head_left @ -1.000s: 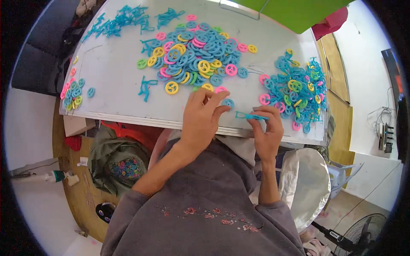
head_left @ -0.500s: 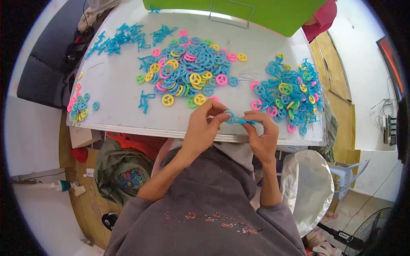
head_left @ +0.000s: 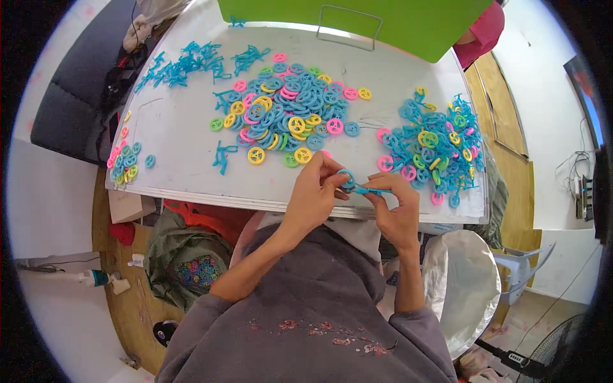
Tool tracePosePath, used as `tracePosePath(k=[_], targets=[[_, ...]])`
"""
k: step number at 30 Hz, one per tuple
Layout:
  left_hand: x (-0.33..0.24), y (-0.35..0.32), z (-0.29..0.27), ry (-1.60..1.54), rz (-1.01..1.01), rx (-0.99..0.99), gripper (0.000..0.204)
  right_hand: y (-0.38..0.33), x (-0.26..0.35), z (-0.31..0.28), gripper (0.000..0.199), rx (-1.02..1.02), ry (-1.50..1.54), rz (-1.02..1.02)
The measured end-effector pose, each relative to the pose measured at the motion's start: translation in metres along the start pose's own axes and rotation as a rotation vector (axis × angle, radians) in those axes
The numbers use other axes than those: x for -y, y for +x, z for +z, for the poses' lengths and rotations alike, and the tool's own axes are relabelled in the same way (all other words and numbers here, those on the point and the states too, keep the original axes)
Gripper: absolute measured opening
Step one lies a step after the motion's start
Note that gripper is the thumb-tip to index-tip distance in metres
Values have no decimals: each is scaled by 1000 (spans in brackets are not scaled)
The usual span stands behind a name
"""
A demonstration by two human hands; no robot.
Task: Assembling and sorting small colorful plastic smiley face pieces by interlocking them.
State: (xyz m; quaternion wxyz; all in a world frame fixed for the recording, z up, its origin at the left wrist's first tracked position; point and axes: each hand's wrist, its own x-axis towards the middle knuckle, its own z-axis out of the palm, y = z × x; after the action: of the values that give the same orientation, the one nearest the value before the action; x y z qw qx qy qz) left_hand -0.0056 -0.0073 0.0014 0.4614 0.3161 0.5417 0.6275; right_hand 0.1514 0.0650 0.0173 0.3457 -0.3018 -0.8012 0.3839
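I see left hand (head_left: 313,191) grip pinching blue ring (head_left: 347,179) | right hand (head_left: 396,207) grip closed on blue stick (head_left: 370,189), long axis left-right toward ring | both over white surface (head_left: 185,147) near edge | loose ring pile (head_left: 287,115) beyond

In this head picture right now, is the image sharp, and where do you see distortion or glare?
Head view: the hands, left hand and right hand, and the blue ring piece they hold look sharp; the white table edge bends strongly, a fisheye effect; black corners frame the round picture; bright glare lies along the table's far edge under the green box.
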Motion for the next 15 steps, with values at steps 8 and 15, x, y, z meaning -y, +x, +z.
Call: tracePosePath(k=[8, 15], targets=[[-4, -3, 6, 238, 67, -55, 8, 1, -1, -1, 24, 30, 54, 109], [4, 11, -4, 60, -143, 28, 7, 1, -1, -3, 17, 57, 12, 91]])
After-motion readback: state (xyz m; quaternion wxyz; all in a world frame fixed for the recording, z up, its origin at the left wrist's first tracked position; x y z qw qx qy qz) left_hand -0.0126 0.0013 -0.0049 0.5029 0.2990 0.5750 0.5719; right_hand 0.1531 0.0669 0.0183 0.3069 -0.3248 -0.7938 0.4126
